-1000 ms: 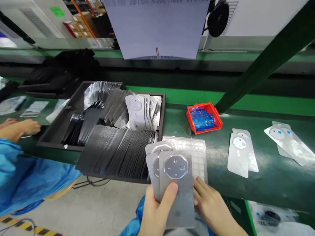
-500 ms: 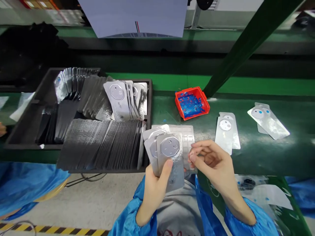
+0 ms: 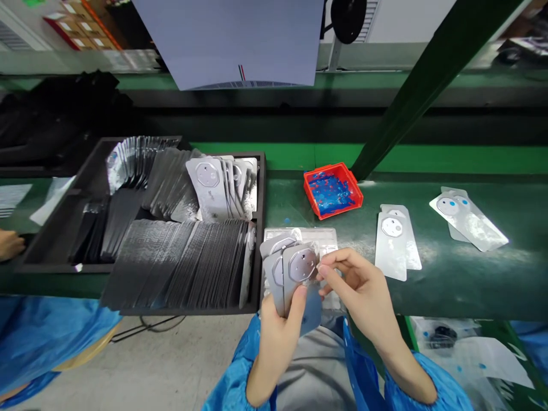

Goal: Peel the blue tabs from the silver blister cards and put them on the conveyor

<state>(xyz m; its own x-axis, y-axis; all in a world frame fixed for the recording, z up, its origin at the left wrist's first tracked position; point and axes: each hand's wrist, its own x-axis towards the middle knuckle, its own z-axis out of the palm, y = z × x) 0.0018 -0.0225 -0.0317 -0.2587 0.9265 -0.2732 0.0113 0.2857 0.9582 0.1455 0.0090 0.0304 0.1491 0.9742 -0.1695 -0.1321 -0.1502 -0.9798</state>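
My left hand [image 3: 280, 328] grips a small fan of silver plates [image 3: 295, 271], each with an octagonal raised patch near the top. The thumb lies across the front plate. My right hand [image 3: 357, 285] is beside them with its fingers pinched at the right edge of the front plate; whether something small sits between the fingertips I cannot make out. Under both hands a clear plastic grid tray [image 3: 329, 240] lies on the green belt [image 3: 462, 274].
A black tray [image 3: 60, 222] packed with rows of silver plates fills the left. A red bin [image 3: 333, 190] holds blue scraps. Two plate pairs [image 3: 396, 240] [image 3: 468, 220] lie on the belt at right. Another person's hand [image 3: 9, 245] shows at far left. A green post [image 3: 428, 80] slants overhead.
My right hand rose from below the plates to pinch at the front plate's right edge. The left hand kept its hold. The view shifted down and left.
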